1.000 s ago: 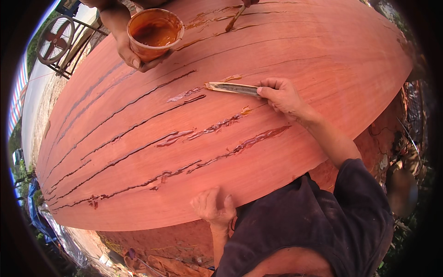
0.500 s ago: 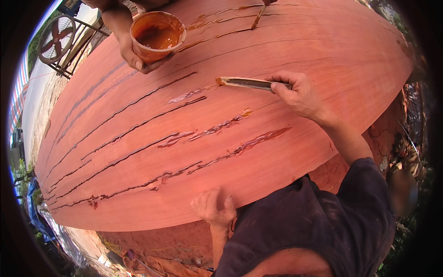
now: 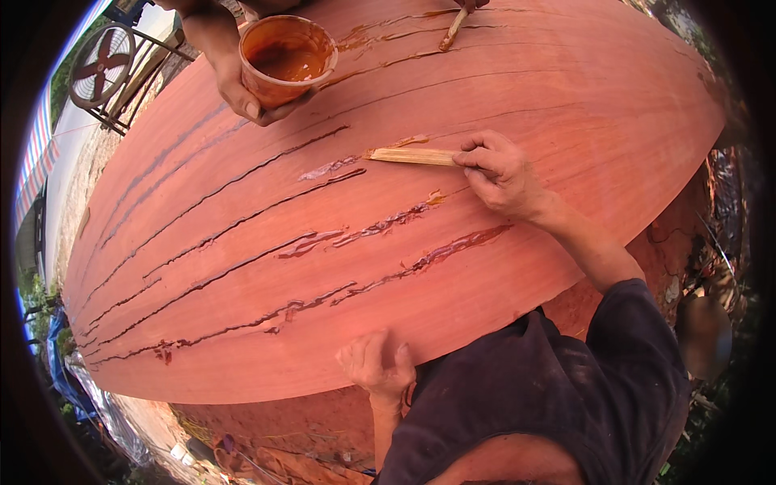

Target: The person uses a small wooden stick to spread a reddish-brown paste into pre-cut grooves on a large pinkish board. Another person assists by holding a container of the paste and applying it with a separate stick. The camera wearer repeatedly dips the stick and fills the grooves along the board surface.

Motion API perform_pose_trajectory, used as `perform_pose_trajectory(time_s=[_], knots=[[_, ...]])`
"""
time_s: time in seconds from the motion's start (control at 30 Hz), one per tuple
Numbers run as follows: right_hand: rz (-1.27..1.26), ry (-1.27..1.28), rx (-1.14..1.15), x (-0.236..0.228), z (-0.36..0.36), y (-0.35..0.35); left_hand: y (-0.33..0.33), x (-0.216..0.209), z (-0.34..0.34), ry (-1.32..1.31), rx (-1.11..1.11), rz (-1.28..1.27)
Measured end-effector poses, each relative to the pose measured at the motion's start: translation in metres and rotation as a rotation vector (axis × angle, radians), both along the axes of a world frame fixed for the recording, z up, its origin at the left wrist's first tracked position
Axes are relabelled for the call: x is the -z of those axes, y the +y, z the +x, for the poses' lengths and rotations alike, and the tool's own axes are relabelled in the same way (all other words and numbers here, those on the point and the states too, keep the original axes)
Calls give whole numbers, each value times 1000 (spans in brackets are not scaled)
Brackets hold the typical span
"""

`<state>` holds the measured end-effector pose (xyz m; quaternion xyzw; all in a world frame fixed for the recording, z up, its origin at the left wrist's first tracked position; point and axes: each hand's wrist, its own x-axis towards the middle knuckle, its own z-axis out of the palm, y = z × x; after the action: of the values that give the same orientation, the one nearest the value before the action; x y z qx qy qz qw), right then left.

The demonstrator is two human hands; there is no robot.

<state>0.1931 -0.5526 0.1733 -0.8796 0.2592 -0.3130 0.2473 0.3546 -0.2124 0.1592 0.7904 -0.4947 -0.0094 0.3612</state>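
My right hand (image 3: 503, 176) grips a flat wooden stick (image 3: 414, 156), closed round its end. The stick's smeared tip touches a seam of the reddish wooden hull (image 3: 453, 299), beside a fresh streak of orange-brown paste (image 3: 404, 142). My left hand (image 3: 376, 365) rests open on the hull's near edge, holding nothing. Across the hull, a co-worker's hand (image 3: 242, 89) holds a tub (image 3: 288, 61) of orange-brown paste. A second stick (image 3: 453, 31) is in the co-worker's other hand at the top edge, its tip on a far seam.
Dark and glossy filled seams (image 3: 242, 218) run lengthwise along the hull, which curves down toward both ends. A round fan (image 3: 103, 66) on a metal frame stands at the far left. Blue sheeting (image 3: 66, 372) and reddish ground (image 3: 275, 428) lie below the hull's near side.
My right hand has turned the stick and moved it slightly left and down, leaving paste on the seam. The co-worker's tub has shifted a little right.
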Motion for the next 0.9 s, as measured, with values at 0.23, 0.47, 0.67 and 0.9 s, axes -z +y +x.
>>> perform_pose_trajectory(time_s=[0.23, 0.47, 0.67, 0.9], knots=[[-87, 30, 44, -10, -19, -9, 0, 0, 1, 2, 5, 3], [-31, -22, 53, -9, -11, -5, -1, 0, 0, -10, -2, 2], [-178, 86, 97, -14, -22, -7, 1, 1, 0, 9, -9, 12], [-169, -1, 30, -12, -9, -5, 0, 2, -1, -6, -9, -7]])
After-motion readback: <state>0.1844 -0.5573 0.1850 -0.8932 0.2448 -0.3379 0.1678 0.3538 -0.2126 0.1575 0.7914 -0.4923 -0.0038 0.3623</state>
